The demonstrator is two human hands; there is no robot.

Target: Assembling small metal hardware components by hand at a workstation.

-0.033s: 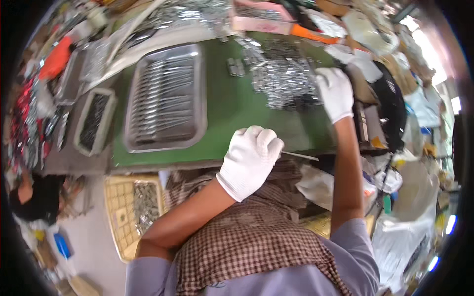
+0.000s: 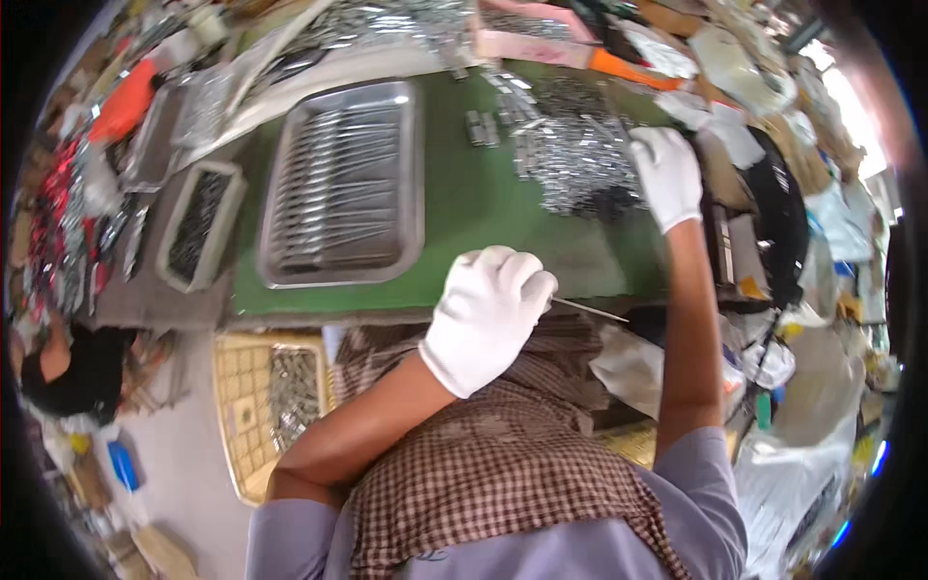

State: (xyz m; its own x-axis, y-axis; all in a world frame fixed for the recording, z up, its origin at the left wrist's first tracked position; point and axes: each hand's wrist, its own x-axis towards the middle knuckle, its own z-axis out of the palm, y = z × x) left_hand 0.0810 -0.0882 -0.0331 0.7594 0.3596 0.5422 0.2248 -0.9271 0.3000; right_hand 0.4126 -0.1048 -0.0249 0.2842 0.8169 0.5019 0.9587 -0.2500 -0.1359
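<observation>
My left hand (image 2: 493, 307), in a white glove, is closed around a thin metal rod (image 2: 592, 309) at the table's front edge. The rod's bare end points right; the rest is hidden in the fist. My right hand (image 2: 667, 174), gloved too, is at the right edge of a pile of small shiny metal pieces (image 2: 580, 159). Its fingers are curled, and whatever may be between them is hidden. Left of the pile, a steel tray (image 2: 414, 193) holds a row of slim metal tools (image 2: 338, 184) with pointed ends, lying side by side.
A narrow pale bin (image 2: 228, 217) of small dark parts stands left of the tray. Below the table is a yellow basket (image 2: 235, 406) with metal pieces. A pink box (image 2: 532, 46) and an orange strip (image 2: 633, 72) lie at the back. A person (image 2: 77, 372) sits at far left.
The view has shifted slightly, so the table and tray appear farther right. My left hand keeps its grip on the rod, and my right hand stays by the pile.
</observation>
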